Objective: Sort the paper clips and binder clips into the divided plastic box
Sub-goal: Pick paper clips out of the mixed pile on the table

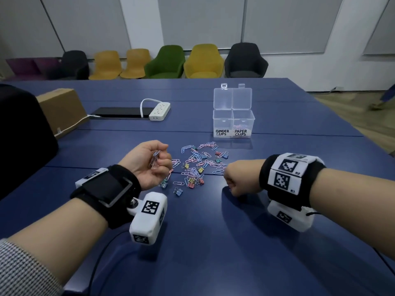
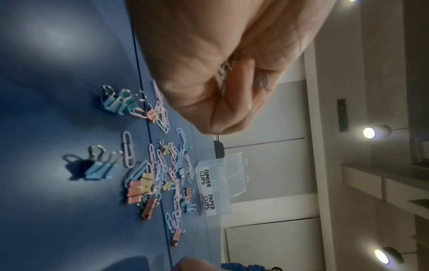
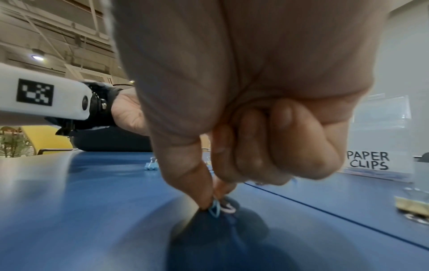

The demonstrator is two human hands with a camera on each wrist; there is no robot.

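A clear divided plastic box [image 1: 233,124] stands open on the blue table, labelled BINDER CLIPS on its left half and PAPER CLIPS on its right, with some paper clips in the right half. A scatter of pastel paper clips and binder clips [image 1: 196,165] lies in front of it. My left hand [image 1: 149,165] is turned palm up at the left of the pile, fingers curled round several paper clips [image 1: 155,159]. My right hand [image 1: 237,178] is at the pile's right, knuckles up, thumb and forefinger pinching paper clips [image 3: 220,208] at the tabletop.
A white power strip [image 1: 159,111] and a dark flat device [image 1: 119,113] lie at the back left, beside a cardboard box [image 1: 62,110]. A dark object [image 1: 23,135] sits at the left edge. Chairs [image 1: 164,63] line the far wall.
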